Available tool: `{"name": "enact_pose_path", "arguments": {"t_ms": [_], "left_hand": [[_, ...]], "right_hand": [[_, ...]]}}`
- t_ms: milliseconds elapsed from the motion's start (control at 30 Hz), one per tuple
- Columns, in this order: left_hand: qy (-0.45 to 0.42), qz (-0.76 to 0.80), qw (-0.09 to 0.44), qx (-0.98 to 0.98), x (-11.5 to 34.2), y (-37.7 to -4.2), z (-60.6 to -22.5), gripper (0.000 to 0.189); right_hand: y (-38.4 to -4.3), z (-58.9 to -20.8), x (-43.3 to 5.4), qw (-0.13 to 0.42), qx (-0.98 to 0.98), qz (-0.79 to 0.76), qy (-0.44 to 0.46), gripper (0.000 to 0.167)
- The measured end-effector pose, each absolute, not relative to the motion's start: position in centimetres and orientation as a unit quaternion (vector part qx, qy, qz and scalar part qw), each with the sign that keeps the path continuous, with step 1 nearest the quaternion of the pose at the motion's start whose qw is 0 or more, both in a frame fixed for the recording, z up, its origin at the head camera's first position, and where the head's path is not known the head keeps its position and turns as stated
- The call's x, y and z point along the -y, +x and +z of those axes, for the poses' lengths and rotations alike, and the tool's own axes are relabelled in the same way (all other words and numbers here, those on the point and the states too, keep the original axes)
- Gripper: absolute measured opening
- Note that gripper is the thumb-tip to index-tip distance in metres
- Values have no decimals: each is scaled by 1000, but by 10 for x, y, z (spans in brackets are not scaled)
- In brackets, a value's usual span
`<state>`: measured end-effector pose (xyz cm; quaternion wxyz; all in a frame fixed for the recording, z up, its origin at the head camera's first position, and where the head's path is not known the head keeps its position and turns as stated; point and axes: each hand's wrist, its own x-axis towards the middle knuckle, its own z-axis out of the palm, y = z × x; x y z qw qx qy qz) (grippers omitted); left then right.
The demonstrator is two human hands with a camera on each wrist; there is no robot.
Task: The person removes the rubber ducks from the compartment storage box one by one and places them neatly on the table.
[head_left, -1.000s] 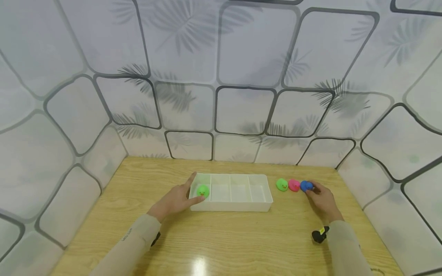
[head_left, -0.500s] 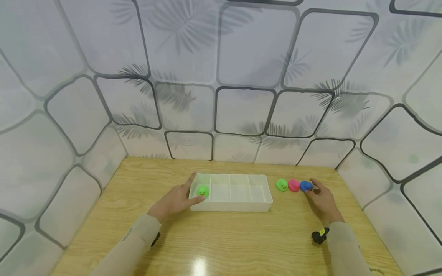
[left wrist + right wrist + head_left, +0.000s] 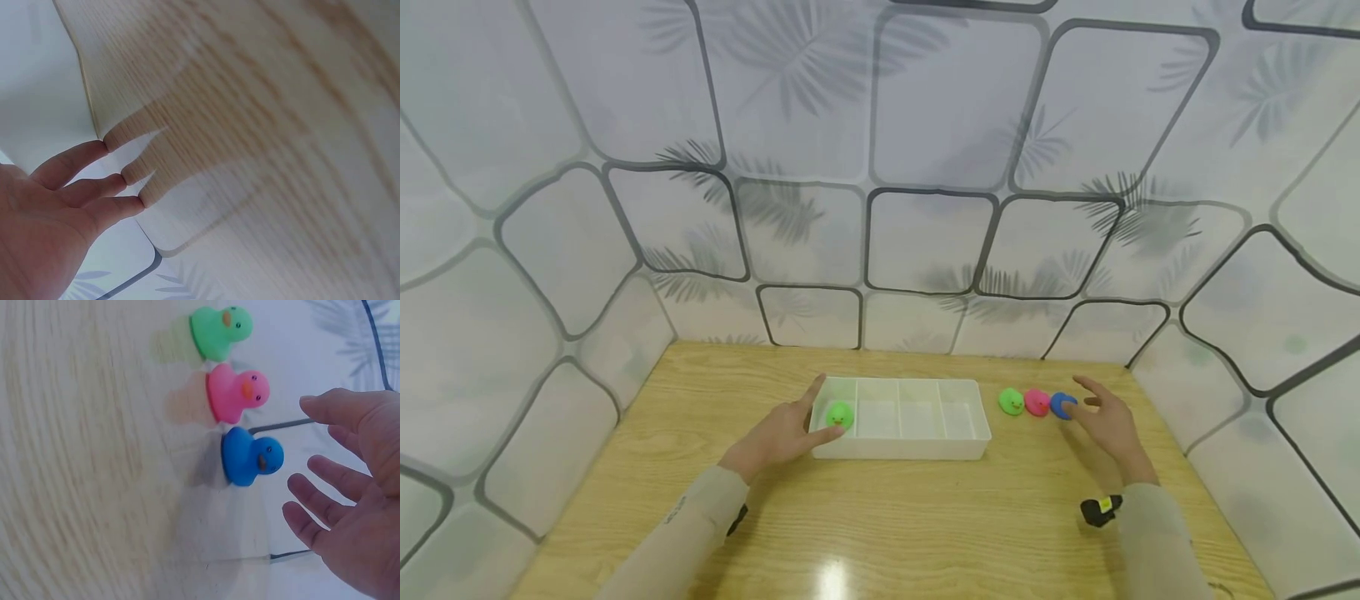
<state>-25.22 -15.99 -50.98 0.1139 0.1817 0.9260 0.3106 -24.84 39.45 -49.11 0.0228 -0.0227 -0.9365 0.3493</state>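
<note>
The left hand [image 3: 784, 433] spans the left end of a white tray [image 3: 898, 450] with four compartments, a green duck [image 3: 840, 413] in the leftmost. On the wooden surface [image 3: 910, 525] right of it, another green duck [image 3: 1011, 402], a pink duck [image 3: 1037, 403] and a blue duck [image 3: 1059, 405] stand in a row, the right hand [image 3: 1108, 425] just beside the blue one.

In the head view, open tabletop [image 3: 917, 517] spreads across the lower middle, leaving a hand a path between the forearms. At centre, the walls and dividers of the white tray [image 3: 898, 450] stand in the way; its three right compartments are open from above, while a duck [image 3: 840, 414] and the left hand [image 3: 781, 433] obstruct the left end. Right of centre, a blue duck [image 3: 250, 456] ends a tight row, the right hand [image 3: 1107, 423] just beside it.
</note>
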Motion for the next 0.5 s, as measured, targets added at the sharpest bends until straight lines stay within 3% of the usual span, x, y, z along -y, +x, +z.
{"name": "enact_pose_path", "arguments": {"t_ms": [500], "left_hand": [[185, 314, 114, -924, 161, -253, -511, 112]], "right_hand": [[-254, -467, -349, 51, 925, 374, 30, 64]]}}
